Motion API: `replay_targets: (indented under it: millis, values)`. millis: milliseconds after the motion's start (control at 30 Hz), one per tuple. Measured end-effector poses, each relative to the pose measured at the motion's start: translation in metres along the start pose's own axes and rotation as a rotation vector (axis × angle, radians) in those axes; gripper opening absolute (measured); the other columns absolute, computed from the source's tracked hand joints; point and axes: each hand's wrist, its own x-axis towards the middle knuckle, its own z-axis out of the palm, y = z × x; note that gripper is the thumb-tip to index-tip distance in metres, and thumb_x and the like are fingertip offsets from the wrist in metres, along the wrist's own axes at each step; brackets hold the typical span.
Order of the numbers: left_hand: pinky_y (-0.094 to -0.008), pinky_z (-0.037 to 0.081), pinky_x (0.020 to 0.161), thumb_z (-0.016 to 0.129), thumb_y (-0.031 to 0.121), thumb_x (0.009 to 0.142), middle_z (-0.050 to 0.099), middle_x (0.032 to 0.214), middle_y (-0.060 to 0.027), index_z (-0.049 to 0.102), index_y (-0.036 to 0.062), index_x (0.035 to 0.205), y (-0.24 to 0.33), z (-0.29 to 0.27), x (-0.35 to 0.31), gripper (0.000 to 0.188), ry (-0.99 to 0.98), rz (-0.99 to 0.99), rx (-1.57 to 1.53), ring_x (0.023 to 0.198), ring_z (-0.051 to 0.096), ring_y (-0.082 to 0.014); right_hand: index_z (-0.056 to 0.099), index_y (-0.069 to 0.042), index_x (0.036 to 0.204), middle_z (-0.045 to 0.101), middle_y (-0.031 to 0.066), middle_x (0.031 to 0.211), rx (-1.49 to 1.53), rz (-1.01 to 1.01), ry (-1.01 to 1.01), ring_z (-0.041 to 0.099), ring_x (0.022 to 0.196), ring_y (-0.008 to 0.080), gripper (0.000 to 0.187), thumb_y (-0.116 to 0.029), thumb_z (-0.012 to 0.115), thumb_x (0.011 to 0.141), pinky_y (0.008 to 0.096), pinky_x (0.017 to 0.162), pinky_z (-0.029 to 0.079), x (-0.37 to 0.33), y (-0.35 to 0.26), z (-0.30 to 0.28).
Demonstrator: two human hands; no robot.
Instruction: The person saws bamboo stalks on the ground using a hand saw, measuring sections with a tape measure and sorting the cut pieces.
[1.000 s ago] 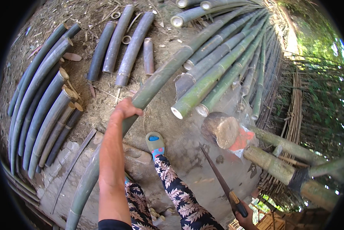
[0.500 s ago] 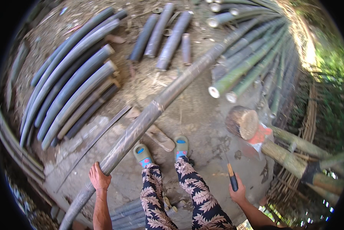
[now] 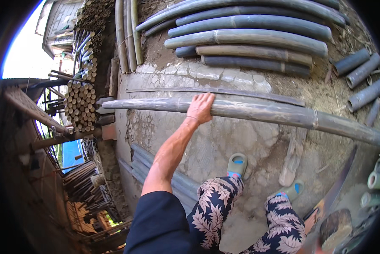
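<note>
Bamboo pole (image 3: 262, 111), long and grey-brown, stretches crosswise before the person; I can't tell how much of its weight the ground bears. Left of the pole's middle, the left hand (image 3: 201, 109) grasps it from above, fingers bent over the far edge. I'd judge the pole stiff and fairly heavy, smooth enough to turn in the palm, likelier to split than bend. A hold nearer its middle should balance it better, with a raised joint to stop the fingers sliding. Near the pole's right end, on its near side, the right hand (image 3: 310, 223), partly hidden by the trouser leg (image 3: 284, 220), seems closed on the handle of a saw (image 3: 340, 182).

Off the pole's left end, cut bamboo ends (image 3: 80, 106) are stacked in shade, and a blue sheet (image 3: 72, 152) shows below them. Under the pole runs worn, cracked concrete (image 3: 245, 135), gritty to look at. Beyond the pole, a thin strip (image 3: 266, 97) lies just beside it, and further off a row of bamboo lengths (image 3: 249, 37) rests on bare earth (image 3: 332, 93). On the pole's near side, toward the right, sit a flat wooden piece (image 3: 293, 158) and a cut stump (image 3: 337, 224).
</note>
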Motion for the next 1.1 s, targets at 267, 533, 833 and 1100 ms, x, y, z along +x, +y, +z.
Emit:
replay_targets:
  millis: [267,533,833,1100]
  values:
    - [-0.0448,0.043,0.101,0.078,0.015,0.060,0.058,0.120,-0.0118,0.050,0.0070,0.124,-0.041,0.118,-0.034,0.070,0.078,0.106,-0.027,0.117,0.056,-0.0305,0.030,0.002,0.153,0.046,0.0275,0.143,0.011,-0.074,0.138,0.044,0.131,0.0448,0.087,-0.022,0.075,0.083,0.0482,0.110,0.034,0.049,-0.030,0.132]
    - [-0.0461,0.044,0.094,0.072,0.013,0.063,0.059,0.114,-0.0080,0.054,0.0093,0.121,-0.076,0.198,-0.099,0.061,0.159,0.119,-0.037,0.114,0.057,-0.0282,0.018,0.007,0.154,0.029,0.0332,0.152,0.524,-0.226,0.065,0.026,0.143,0.0463,0.117,-0.035,0.087,0.070,0.0485,0.120,0.020,0.059,-0.277,0.144]
    - [-0.0462,0.038,0.104,0.071,-0.001,0.058,0.058,0.125,-0.0106,0.054,0.0087,0.122,-0.123,0.250,-0.067,0.067,0.469,-0.038,0.011,0.120,0.055,-0.0299,0.032,0.005,0.147,0.046,0.0254,0.134,0.523,-0.192,0.397,0.044,0.125,0.0420,0.106,-0.032,0.088,0.066,0.0476,0.108,0.037,0.152,-0.283,0.145]
    - [-0.0472,0.035,0.112,0.079,0.036,0.073,0.057,0.131,-0.0164,0.049,0.0051,0.137,-0.081,0.226,-0.033,0.077,-0.041,-0.168,-0.001,0.129,0.050,-0.0340,0.034,0.003,0.148,0.046,0.0215,0.135,0.473,-0.141,0.355,0.044,0.126,0.0406,0.102,-0.037,0.085,0.069,0.0466,0.106,0.039,0.198,-0.248,0.128]
